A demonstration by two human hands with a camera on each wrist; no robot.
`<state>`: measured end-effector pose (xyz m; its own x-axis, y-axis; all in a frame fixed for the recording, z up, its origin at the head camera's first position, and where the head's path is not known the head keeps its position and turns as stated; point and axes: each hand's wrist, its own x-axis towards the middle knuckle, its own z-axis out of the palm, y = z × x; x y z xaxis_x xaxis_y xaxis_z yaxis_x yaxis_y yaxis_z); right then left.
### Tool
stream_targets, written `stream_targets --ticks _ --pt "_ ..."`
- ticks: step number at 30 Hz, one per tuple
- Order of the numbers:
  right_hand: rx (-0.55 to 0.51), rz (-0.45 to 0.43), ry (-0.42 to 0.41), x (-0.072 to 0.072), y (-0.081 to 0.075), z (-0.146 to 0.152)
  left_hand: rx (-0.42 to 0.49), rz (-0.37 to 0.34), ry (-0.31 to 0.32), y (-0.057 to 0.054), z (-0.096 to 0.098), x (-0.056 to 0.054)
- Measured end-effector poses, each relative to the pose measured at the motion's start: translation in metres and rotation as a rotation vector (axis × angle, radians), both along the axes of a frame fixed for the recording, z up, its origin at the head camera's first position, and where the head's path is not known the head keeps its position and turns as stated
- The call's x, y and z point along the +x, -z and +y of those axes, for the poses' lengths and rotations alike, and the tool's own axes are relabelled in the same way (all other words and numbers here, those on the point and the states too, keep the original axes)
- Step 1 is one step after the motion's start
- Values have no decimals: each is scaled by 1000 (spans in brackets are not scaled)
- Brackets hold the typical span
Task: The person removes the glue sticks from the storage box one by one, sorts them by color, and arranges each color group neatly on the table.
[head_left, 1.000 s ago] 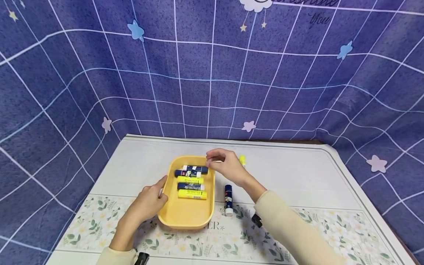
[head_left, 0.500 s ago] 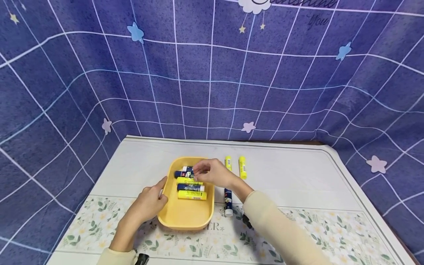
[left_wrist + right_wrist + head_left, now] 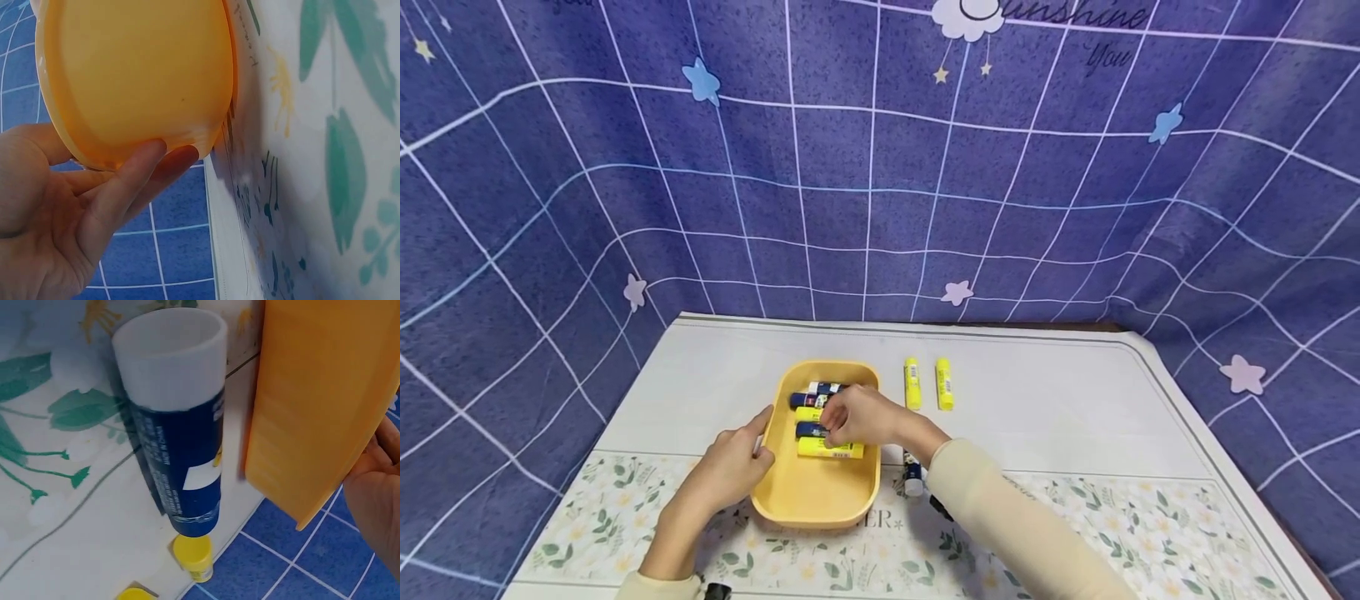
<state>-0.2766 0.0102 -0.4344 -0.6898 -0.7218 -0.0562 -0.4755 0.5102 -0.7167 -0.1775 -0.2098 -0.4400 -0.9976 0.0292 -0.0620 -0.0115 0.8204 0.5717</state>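
My left hand (image 3: 730,467) holds the left side of a yellow plastic tray (image 3: 816,496); in the left wrist view its fingers (image 3: 140,169) lie against the tray's outer wall. Several glue sticks lie crosswise in the tray's far half. My right hand (image 3: 861,417) is over them, thumb and finger curled about the right end of a navy glue stick (image 3: 809,430), partly hiding it. A yellow glue stick (image 3: 820,450) lies just nearer, and another yellow one (image 3: 807,414) just beyond. Two navy ones, a farther one (image 3: 827,387) and a nearer one (image 3: 805,401), lie behind these.
Right of the tray, two yellow glue sticks, a left one (image 3: 912,385) and a right one (image 3: 944,385), lie on the white tablecloth (image 3: 1037,392). A navy glue stick with a white end (image 3: 178,437) lies nearer, partly under the right forearm. A blue curtain (image 3: 850,208) surrounds the table.
My right hand has moved from the tray's far right corner left and nearer, down onto the sticks. The yellow sticks on the table came into view. My left hand stays on the tray.
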Motion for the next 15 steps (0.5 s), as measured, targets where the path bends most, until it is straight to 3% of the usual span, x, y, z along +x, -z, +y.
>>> stream_targets --ticks 9,15 --pt "129 0 4 7 -2 -7 10 2 10 0 -1 2" --pt "151 1 -9 7 -3 -13 4 23 21 0 -3 1"
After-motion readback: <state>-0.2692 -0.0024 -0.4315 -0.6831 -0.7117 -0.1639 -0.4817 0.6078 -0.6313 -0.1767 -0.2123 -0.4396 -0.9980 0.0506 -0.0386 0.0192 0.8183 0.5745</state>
